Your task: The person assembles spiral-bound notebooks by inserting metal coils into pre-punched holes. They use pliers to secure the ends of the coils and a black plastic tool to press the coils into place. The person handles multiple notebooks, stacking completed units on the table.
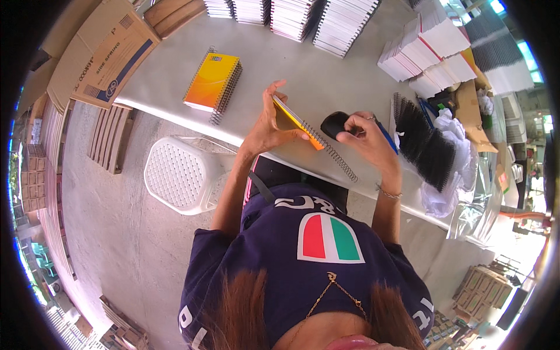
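My left hand (269, 125) grips a spiral notebook (297, 123) with a yellow-orange cover, tilted above the table's near edge. Its metal coil (341, 160) runs along the edge and sticks out past the lower end. To the right, my right hand (366, 139) is closed, apart from the notebook. A blue handle-like strip (387, 138) shows along its outer side; the rest of that tool is hidden. Beside the fingertips is a rounded black object (335, 125), whose kind I cannot make out.
On the grey table (175, 76) lies a stack of yellow spiral notebooks (213, 81). Bound stacks (347, 23) line the far side; page blocks (429, 49) stand far right. Black coils (423, 140) lie over white plastic (446, 195). A white stool (178, 175) and cardboard box (114, 55) are left.
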`<control>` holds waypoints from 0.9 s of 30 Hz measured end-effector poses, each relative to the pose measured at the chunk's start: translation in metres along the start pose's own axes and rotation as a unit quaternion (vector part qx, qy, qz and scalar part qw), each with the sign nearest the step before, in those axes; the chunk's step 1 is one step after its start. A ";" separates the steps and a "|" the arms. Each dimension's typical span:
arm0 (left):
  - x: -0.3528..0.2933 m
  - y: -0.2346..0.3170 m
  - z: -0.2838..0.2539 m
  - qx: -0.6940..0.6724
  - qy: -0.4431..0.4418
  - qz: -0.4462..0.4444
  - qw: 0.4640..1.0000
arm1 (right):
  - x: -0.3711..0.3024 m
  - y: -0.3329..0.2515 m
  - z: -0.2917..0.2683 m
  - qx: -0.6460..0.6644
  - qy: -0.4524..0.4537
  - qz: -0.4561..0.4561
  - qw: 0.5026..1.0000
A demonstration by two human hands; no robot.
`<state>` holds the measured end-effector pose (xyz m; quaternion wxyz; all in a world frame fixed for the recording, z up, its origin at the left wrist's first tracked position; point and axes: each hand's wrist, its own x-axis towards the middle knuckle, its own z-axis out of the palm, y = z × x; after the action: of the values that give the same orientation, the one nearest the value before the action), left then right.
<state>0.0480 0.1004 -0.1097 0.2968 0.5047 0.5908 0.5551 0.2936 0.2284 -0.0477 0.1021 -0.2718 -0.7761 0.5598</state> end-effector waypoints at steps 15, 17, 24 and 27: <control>-0.004 -0.005 -0.005 0.000 -0.048 0.029 0.998 | 0.005 0.020 0.026 -0.297 0.046 -0.074 0.951; -0.004 -0.007 -0.005 -0.023 -0.049 0.039 0.998 | 0.006 0.023 0.022 -0.204 0.039 -0.064 0.976; -0.007 -0.006 -0.002 -0.039 -0.075 0.027 0.996 | 0.018 -0.008 -0.007 0.075 -0.143 -0.010 0.987; -0.008 -0.003 -0.003 -0.076 -0.085 -0.003 0.993 | 0.028 -0.004 -0.004 -0.111 -0.070 0.022 0.991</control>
<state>0.0471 0.0924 -0.1139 0.3854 0.5243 0.5207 0.5527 0.2706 0.2459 -0.0463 0.0045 -0.2591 -0.8321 0.4903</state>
